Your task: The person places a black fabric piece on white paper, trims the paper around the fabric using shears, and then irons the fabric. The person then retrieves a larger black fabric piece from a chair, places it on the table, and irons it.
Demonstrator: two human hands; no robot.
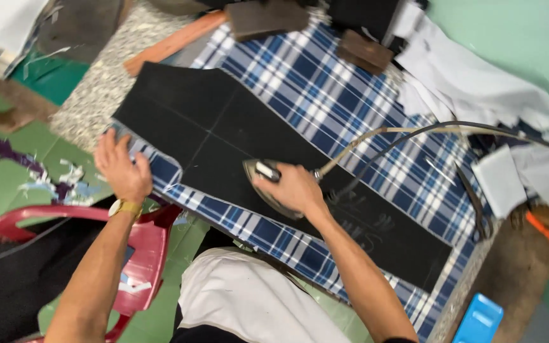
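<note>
Two hands share the work: the right hand (293,187) wraps the iron (268,184) handle, pressing it onto black cloth (223,127) spread across the plaid tabletop (332,95). The left hand (122,168), fingers spread and holding nothing, pins the cloth's near edge flat.

head cam | looks steeply down, tilted | close above plaid-covered table (325,95) | single view
</note>
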